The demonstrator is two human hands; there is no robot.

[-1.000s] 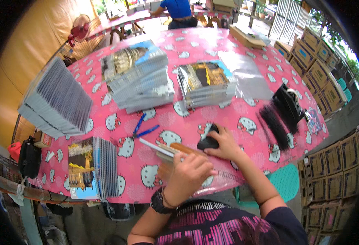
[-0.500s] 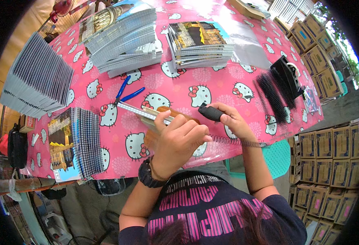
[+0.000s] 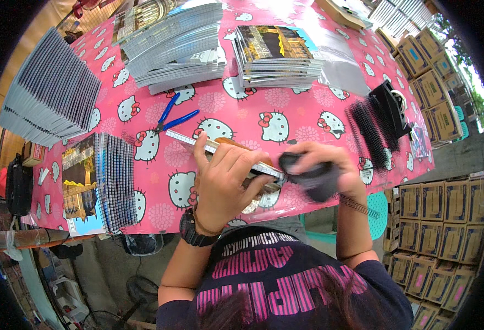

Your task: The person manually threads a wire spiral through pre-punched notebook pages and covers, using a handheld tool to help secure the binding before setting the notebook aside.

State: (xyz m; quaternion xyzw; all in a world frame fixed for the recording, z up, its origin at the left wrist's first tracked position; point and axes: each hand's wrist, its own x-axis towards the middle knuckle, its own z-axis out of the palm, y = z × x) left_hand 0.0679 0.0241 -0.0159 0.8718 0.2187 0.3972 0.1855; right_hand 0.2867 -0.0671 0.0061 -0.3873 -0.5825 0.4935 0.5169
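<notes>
head view: booklet (image 3: 185,138), long axis upper-left to lower-right

I am gripping a book (image 3: 186,138) with my left hand (image 3: 225,175) and holding a blurred black handheld tool (image 3: 317,186) in my right hand (image 3: 330,159), just beside the book's lower end. A dark spiral coil (image 3: 361,207) is showing at my right forearm. Blue-handled pliers (image 3: 179,120) are lying near the book's far end, on the pink cartoon-cat tablecloth (image 3: 242,117).

Lettering (image 3: 253,269) on shirt (image 3: 302,267); on booklet cover (image 3: 80,190)
</notes>
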